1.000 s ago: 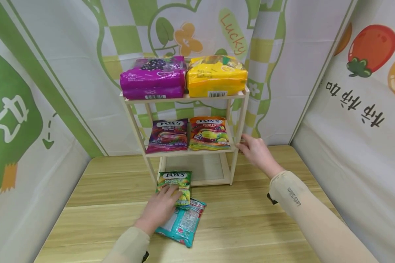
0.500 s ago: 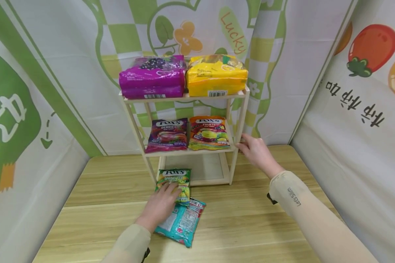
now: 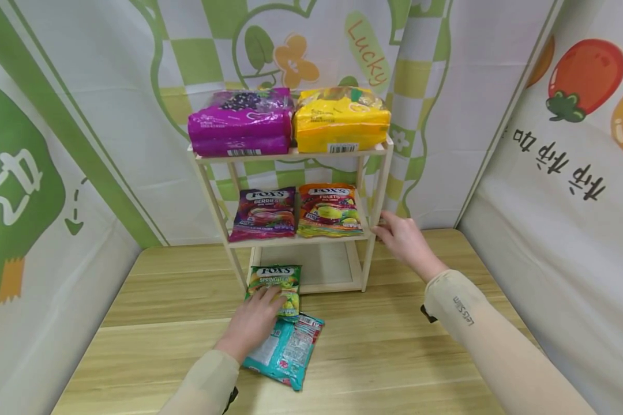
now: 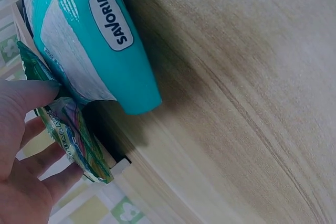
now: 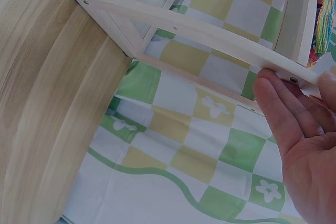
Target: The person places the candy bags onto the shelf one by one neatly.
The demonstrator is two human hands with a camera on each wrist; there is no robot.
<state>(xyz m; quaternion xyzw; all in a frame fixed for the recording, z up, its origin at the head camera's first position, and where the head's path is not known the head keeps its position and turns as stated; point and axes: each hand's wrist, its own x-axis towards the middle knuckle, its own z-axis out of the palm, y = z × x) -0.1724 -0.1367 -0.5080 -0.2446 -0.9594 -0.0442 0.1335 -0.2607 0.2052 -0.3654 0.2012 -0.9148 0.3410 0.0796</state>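
In the head view my left hand (image 3: 254,317) holds a green FOX'S Spring Tea candy bag (image 3: 289,281) at the front left of the shelf's lowest level. The left wrist view shows the thumb on one face of the green bag (image 4: 79,135) and fingers on the other. A teal candy bag (image 3: 293,354) lies on the table just in front, partly under the left hand. My right hand (image 3: 407,239) grips the right front post of the small wooden shelf (image 3: 302,240). In the right wrist view fingers (image 5: 278,108) lie against that post.
On the middle shelf lie a purple berries bag (image 3: 265,213) and an orange fruits bag (image 3: 330,210). A magenta bag (image 3: 241,127) and a yellow bag (image 3: 342,121) sit on top. A printed curtain (image 3: 420,115) hangs behind the shelf on the wooden table (image 3: 394,357).
My left hand has moved slightly forward with the green bag, which reaches a little further over the lowest shelf. The right hand stays on the post.
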